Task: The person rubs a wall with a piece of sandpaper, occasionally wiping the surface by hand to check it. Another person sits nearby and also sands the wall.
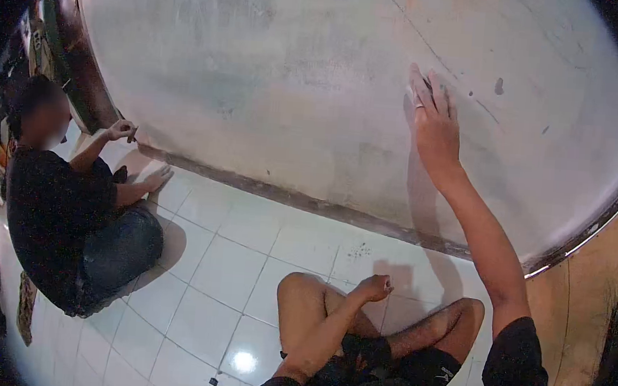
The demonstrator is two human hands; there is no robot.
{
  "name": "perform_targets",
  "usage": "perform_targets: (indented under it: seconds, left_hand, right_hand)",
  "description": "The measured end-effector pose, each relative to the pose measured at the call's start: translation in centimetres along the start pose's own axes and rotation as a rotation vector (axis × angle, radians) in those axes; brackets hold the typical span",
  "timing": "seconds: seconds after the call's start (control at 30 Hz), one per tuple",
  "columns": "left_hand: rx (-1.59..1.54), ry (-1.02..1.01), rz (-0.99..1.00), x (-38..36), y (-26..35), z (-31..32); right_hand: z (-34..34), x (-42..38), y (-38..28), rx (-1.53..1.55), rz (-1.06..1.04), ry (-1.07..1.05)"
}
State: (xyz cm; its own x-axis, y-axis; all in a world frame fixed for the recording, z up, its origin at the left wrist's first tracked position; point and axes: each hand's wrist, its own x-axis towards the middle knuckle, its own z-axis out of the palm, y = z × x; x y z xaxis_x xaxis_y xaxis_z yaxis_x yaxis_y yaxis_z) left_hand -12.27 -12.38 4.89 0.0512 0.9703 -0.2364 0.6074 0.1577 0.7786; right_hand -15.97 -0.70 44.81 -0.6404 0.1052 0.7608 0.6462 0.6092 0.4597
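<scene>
Against the large grey-white panel (296,83), my right hand (435,112) is pressed flat with its fingers stretched upward and slightly apart; a ring shows on one finger. A small dark spot shows between those fingers; I cannot make out what it is. My left hand (374,288) hangs in front of my crossed legs, above the tiled floor (226,273), its fingers curled together. Whatever it may hold is too small to tell. Dark marks and a thin line (488,111) run on the panel just right of my right hand.
A person (55,195) in dark clothes sits on the floor at the left, one hand near the panel's lower corner and the other on the floor. Dark specks (359,251) lie below the panel's edge. A brown surface (558,307) is at the right.
</scene>
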Motion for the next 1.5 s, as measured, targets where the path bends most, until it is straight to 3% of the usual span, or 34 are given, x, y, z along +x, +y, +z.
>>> perform_targets:
  seconds: [0.27,0.37,0.47,0.7,0.8,0.9,0.97,1.03,1.1,1.23,1.3,1.4,1.5]
  left_hand:
    - [0.048,0.02,0.114,0.7,-0.7,0.8]
    - [0.038,0.086,0.157,1.6,-1.9,1.5]
    - [0.033,0.099,0.12,1.1,-1.3,1.0]
    - [0.104,0.036,0.19,2.4,-2.3,1.9]
    - [-0.01,0.058,0.116,1.7,-1.3,1.7]
    - [-0.003,0.095,0.192,2.8,-2.5,3.0]
    - [0.06,0.135,0.353,5.2,-6.0,6.3]
    - [0.064,0.124,0.344,5.4,-5.7,5.3]
    - [0.005,0.062,0.163,2.3,-1.9,1.6]
    - [-0.03,0.083,0.221,3.3,-3.5,2.3]
    - [-0.091,0.139,0.3,2.2,-3.1,1.5]
    - [-0.004,0.087,0.237,0.7,-0.8,-0.4]
    - [0.097,0.031,0.207,3.2,-3.8,2.5]
  right_hand:
    - [1.9,4.2,-1.4,0.103,-0.042,0.142]
    - [2.0,5.2,-1.8,0.011,-0.065,0.154]
    - [1.6,4.3,-1.1,0.031,-0.069,0.053]
    - [2.9,-0.6,-0.5,0.069,-0.143,0.106]
    - [2.2,-1.0,-0.6,0.082,-0.157,0.057]
    - [3.0,1.0,-1.0,0.078,-0.164,0.055]
    - [3.4,3.4,-1.6,0.104,-0.206,0.104]
    - [4.1,5.8,-2.7,0.316,-0.155,0.153]
    - [3.7,7.3,-3.5,0.399,-0.132,0.169]
    - [3.0,7.0,-3.1,0.493,-0.084,0.176]
    - [2.9,5.7,-2.4,0.428,-0.074,0.158]
    - [1.9,1.8,-1.0,0.104,-0.126,0.046]
    - [0.7,-0.1,-0.2,-0.029,-0.176,-0.043]
